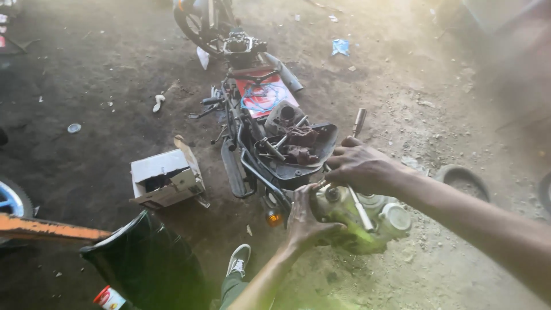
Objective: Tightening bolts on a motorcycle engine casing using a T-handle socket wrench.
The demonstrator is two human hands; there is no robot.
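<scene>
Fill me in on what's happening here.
A person is working on a grey metal engine block held above dirt ground. The left hand steadies its near side, while the right hand has a grip on a long metal tool set against its top. Just beyond lies a stripped motorcycle frame with loose parts in a black tray, and an open cardboard box beside it.

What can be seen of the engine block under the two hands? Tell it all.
The engine block is a greyish cast-metal lump with rounded side covers, looking grimy. It sits low over the dirt ground, just behind the stripped motorcycle frame. The left hand grips its near side; the right hand rests on top, holding a long metal tool against it.
</scene>
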